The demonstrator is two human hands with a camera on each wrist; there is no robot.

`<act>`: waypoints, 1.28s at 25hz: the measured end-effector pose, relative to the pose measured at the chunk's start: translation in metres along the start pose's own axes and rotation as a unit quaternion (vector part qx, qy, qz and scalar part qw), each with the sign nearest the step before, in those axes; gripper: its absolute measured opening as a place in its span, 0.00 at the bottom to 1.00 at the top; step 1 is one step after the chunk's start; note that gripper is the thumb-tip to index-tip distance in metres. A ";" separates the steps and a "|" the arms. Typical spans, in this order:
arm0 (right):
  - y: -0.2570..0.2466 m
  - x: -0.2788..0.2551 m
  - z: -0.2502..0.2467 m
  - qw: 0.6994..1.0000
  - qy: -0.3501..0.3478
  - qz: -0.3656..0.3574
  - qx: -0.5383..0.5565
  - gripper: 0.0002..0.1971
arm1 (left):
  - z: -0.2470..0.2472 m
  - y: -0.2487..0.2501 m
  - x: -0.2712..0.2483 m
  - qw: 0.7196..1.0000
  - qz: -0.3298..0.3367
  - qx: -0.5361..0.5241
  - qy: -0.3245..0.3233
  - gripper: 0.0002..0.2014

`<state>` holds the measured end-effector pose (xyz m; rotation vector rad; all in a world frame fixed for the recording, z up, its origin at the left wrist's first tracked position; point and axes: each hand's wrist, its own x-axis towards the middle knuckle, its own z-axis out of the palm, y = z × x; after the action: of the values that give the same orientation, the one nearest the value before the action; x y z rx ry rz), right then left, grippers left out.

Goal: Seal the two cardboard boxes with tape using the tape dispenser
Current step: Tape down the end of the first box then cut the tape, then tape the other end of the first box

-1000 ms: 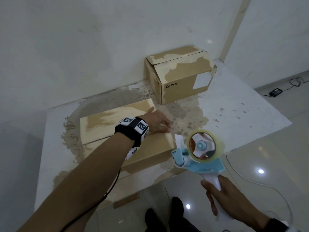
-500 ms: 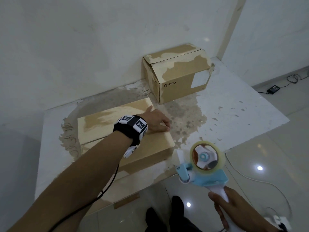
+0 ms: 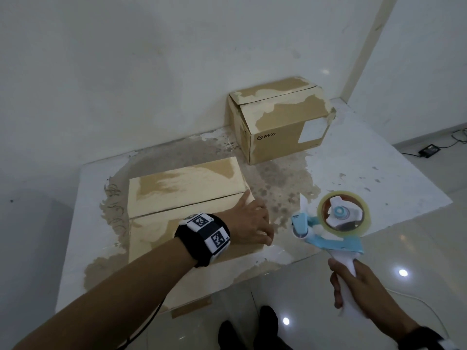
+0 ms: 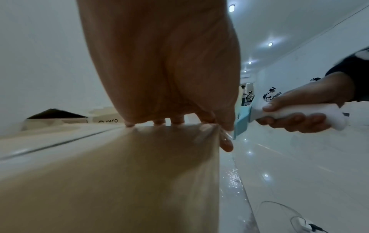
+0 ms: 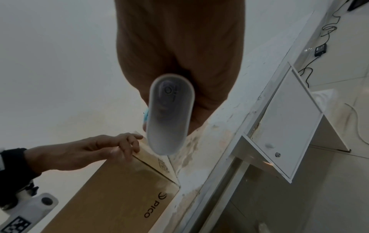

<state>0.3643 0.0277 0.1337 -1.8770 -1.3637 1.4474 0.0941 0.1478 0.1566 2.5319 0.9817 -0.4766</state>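
A flat cardboard box (image 3: 182, 188) lies on the table, its two top flaps meeting along a seam. My left hand (image 3: 250, 221) rests on its right end, fingertips over the edge; the right wrist view shows this left hand (image 5: 89, 149) on the box (image 5: 119, 189). My right hand (image 3: 358, 286) grips the white handle of a blue tape dispenser (image 3: 338, 218) holding a clear tape roll. The dispenser hangs in the air just right of the box, clear of it. A taller PICO box (image 3: 280, 122) stands at the back by the wall, flaps closed.
The white table (image 3: 379, 173) has worn, stained patches, and its front edge runs close below the flat box. A black adapter with a cable (image 3: 429, 150) lies on the glossy floor at right. My feet show below the table edge.
The dispenser dipped toward me, then came back up to the right of the flat box's end. My left hand has stayed on the box.
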 end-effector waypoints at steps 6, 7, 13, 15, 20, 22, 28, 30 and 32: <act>-0.009 0.011 -0.009 1.000 0.017 -0.006 0.020 0.29 | 0.007 0.014 0.012 0.996 -0.026 0.074 0.030 0.12; -0.012 0.011 -0.010 0.999 0.020 -0.011 0.025 0.28 | 0.011 0.015 0.011 0.994 -0.027 0.092 0.053 0.13; -0.031 0.024 -0.011 0.997 0.034 -0.028 0.063 0.23 | 0.039 0.015 0.009 0.972 -0.036 0.153 0.174 0.10; -0.035 0.031 -0.011 0.996 0.030 -0.034 0.079 0.18 | 0.044 0.020 0.013 0.969 -0.062 0.147 0.190 0.08; -0.062 0.040 -0.004 0.991 0.005 -0.063 0.116 0.20 | 0.040 0.034 0.018 0.959 -0.125 0.131 0.218 0.10; -0.074 0.045 -0.001 0.991 0.010 -0.058 0.117 0.20 | 0.035 0.037 0.017 0.953 -0.144 0.118 0.239 0.11; -0.111 0.050 0.024 0.993 -0.036 -0.061 0.099 0.23 | 0.041 0.035 -0.016 0.921 -0.133 -0.092 0.355 0.16; -0.119 0.045 0.039 0.986 -0.020 -0.143 0.084 0.15 | 0.039 0.037 -0.039 0.846 -0.153 -0.280 0.427 0.14; -0.126 0.042 0.058 0.976 -0.026 -0.205 0.067 0.05 | 0.028 0.041 -0.059 0.744 -0.155 -0.501 0.414 0.15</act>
<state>0.2556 0.1059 0.1892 -1.3796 -1.5257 1.3438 0.0761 0.0737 0.1680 1.4792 1.4107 0.9826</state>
